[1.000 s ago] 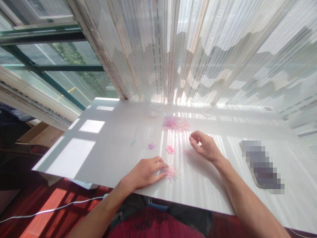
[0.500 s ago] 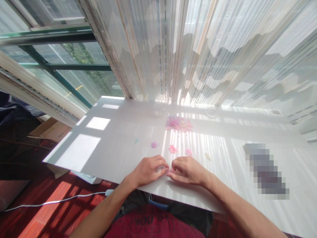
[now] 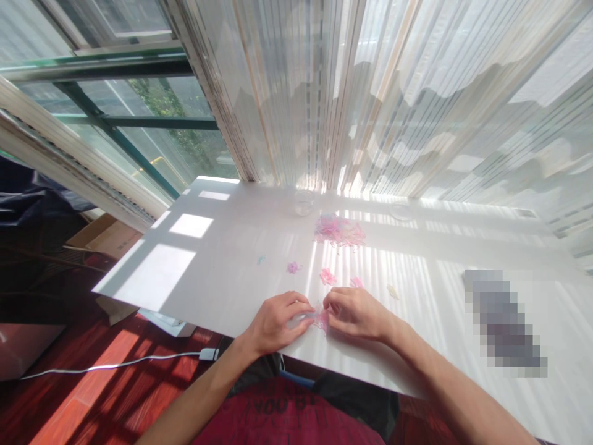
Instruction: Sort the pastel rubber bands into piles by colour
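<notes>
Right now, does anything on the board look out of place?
Yes: a small blue elastic band lies by itself left of the pink bands. It stands out as the only blue one in view, apart from the pink clusters.

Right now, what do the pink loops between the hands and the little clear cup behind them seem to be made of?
The pink loops look like thin rubber or silicone bands with a soft sheen, since they lie in fine, limp curls, though they're too small to be sure. The small clear cup looks like smooth, glossy plastic or glass: it's see-through with bright highlights, but the look doesn't settle which.
</notes>
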